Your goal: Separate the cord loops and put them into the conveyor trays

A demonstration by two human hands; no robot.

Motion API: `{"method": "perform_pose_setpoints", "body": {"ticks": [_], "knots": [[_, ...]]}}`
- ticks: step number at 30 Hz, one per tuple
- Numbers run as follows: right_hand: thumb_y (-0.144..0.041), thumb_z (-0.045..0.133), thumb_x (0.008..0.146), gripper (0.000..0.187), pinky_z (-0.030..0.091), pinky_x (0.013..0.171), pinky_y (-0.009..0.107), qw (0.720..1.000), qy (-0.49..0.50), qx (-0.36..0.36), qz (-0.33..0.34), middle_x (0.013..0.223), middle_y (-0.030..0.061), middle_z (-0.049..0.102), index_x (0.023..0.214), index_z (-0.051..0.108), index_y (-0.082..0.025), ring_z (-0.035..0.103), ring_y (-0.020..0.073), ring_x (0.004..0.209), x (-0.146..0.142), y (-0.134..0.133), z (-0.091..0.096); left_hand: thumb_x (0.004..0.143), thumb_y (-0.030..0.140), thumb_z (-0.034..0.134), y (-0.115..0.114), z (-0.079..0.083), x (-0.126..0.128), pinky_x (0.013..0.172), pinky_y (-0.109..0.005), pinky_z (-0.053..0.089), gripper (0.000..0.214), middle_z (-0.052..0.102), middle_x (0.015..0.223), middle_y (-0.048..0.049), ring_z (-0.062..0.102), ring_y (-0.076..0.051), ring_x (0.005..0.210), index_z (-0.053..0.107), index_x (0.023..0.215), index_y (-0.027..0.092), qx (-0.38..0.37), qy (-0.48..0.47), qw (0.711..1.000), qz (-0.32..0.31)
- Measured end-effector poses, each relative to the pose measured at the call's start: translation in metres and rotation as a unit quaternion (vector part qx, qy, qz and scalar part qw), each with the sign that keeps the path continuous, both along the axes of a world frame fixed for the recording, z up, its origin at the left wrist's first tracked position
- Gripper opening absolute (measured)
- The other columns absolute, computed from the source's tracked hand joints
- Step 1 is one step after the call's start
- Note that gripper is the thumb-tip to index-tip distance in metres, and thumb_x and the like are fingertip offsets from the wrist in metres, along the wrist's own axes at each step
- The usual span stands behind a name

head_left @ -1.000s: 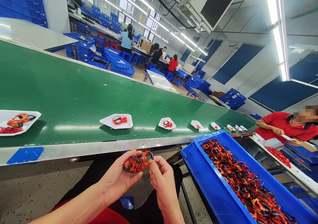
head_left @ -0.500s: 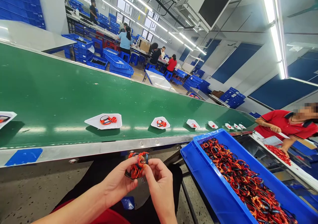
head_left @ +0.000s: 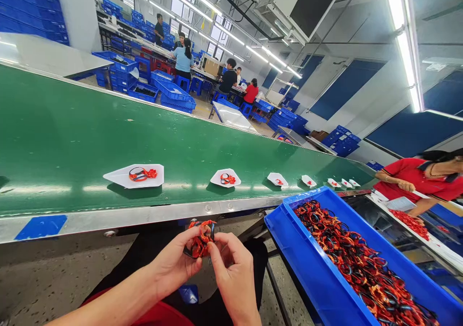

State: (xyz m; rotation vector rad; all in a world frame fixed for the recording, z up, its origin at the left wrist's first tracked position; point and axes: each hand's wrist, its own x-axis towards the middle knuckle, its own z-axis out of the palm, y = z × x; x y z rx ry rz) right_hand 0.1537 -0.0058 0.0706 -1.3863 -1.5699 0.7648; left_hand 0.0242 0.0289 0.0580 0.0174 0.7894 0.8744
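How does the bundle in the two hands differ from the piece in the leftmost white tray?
The bundle is held between the left hand and right hand; the tray piece rests in the white tray. The hands partly hide the bundle, while nothing covers the tray piece. The bundle looks bunched up; the tray piece looks flatter, its dark loop spread open. Both show red-orange and black parts.

Orange-black loops [head_left: 200, 247] partly behind fingers [head_left: 218, 261], blue bin [head_left: 309, 263] partly beyond bottom edge.
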Motion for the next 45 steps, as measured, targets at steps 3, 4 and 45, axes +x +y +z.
{"method": "perform_pose_setpoints", "body": {"ticks": [3, 4, 45], "knots": [[-0.032, 0.062, 0.081, 0.016, 0.03, 0.043, 0.017, 0.982, 0.168, -0.087, 0.009, 0.061, -0.0032, 0.051, 0.076, 0.063, -0.017, 0.038, 0.0047, 0.047, 0.006, 0.003, -0.002, 0.071, 0.02, 0.069, -0.001, 0.005, -0.002, 0.037, -0.017, 0.047, 0.023, 0.067, 0.068, -0.0038, 0.057, -0.009, 0.047, 0.066, 0.09, 0.008, 0.008, 0.002, 1.0, -0.028], [-0.034, 0.062, 0.081, 0.02, 0.026, 0.038, 0.015, 0.952, 0.271, -0.14, 0.018, 0.057, -0.0053, 0.046, 0.074, 0.061, -0.016, 0.031, 0.0027, 0.043, 0.008, 0.005, -0.003, 0.071, 0.022, 0.069, -0.002, 0.007, -0.003, 0.037, -0.017, 0.047, 0.025, 0.067, 0.071, -0.0048, 0.059, -0.01, 0.05, 0.066, 0.092, 0.008, 0.015, 0.0, 0.999, -0.038], [-0.031, 0.067, 0.068, 0.046, 0.047, 0.054, 0.019, 0.916, 0.364, -0.052, -0.163, 0.105, 0.0027, 0.062, 0.112, 0.055, -0.025, 0.06, 0.0099, 0.069, 0.078, 0.149, 0.003, 0.075, 0.017, 0.059, 0.005, 0.017, -0.015, 0.087, -0.044, 0.052, 0.029, 0.066, 0.104, -0.0202, 0.06, -0.031, 0.105, 0.062, 0.102, 0.006, 0.003, -0.066, 0.993, 0.096]]}}
